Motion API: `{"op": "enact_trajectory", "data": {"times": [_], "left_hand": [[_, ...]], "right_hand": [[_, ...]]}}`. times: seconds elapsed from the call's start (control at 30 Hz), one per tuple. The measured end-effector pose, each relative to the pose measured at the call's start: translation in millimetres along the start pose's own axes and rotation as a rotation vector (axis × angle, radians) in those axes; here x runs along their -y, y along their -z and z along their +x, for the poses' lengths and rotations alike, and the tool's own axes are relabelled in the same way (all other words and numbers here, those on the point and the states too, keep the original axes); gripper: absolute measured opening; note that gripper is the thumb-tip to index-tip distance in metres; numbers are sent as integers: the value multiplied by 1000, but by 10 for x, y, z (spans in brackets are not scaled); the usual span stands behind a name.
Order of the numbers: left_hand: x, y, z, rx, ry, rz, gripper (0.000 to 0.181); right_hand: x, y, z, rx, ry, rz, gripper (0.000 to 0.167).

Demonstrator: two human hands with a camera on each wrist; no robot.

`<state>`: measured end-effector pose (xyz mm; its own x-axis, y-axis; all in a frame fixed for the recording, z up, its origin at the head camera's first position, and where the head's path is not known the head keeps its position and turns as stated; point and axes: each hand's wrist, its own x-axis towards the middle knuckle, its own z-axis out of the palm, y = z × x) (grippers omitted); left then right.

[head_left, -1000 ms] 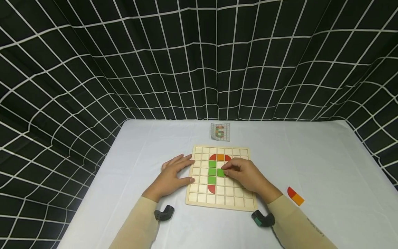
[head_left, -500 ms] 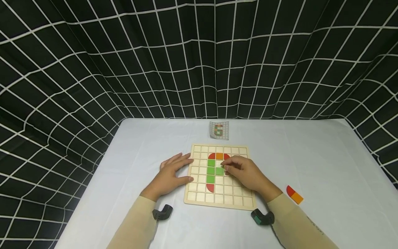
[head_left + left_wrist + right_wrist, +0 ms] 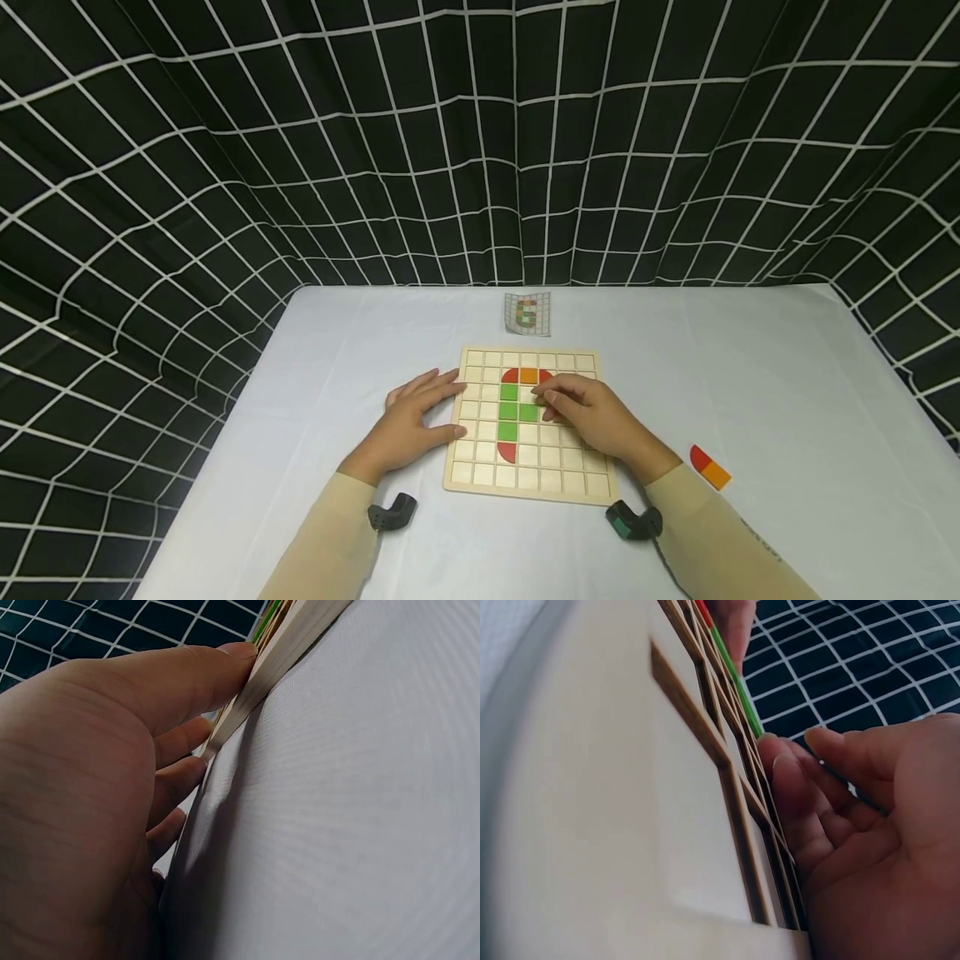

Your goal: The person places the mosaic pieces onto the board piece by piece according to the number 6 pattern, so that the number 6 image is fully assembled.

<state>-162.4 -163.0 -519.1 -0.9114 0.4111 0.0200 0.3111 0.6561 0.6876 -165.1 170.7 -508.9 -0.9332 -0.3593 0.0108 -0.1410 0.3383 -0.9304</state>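
A pale wooden grid board (image 3: 528, 482) lies on the table with coloured tiles set in its cells. My left hand (image 3: 408, 425) touches the board's left edge, fingers and thumb spread straight. Over the board's right half hovers my right hand (image 3: 588, 417), its fingers loosely bent; in the right wrist view, thumb and fingers (image 3: 791, 769) hold nothing. Just left of them sits a green square tile (image 3: 528, 412), flat in its cell. More green tiles (image 3: 507, 431) form a column, with a red rounded tile (image 3: 507, 452) below and an orange square (image 3: 528, 376) between red pieces above.
Behind the board lies a small paper card (image 3: 527, 314) with a coloured grid pattern. To the right of the right forearm, a red rounded tile (image 3: 700, 457) and an orange square tile (image 3: 716, 476) lie together on the white table (image 3: 787, 392). Black grid-lined curtains (image 3: 517, 150) stand around.
The right fingers have let go of the green square tile beside the column and drawn slightly away; it now lies flat in its cell. The left hand stays on the board's edge.
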Motion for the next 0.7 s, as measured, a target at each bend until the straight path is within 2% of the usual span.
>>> {"op": "enact_trajectory", "data": {"times": [0.17,0.4,0.7], "left_hand": [[-8,-1,-6,-7,2,-5,69],[-14,3,1,6,5,-2,69],[2,-4,3,12,8,2,69]], "right_hand": [[32,28,1,27,-3,101,27],[72,63,-8,54,18,156,39],[108,87,-22,76,25,278,52]]}}
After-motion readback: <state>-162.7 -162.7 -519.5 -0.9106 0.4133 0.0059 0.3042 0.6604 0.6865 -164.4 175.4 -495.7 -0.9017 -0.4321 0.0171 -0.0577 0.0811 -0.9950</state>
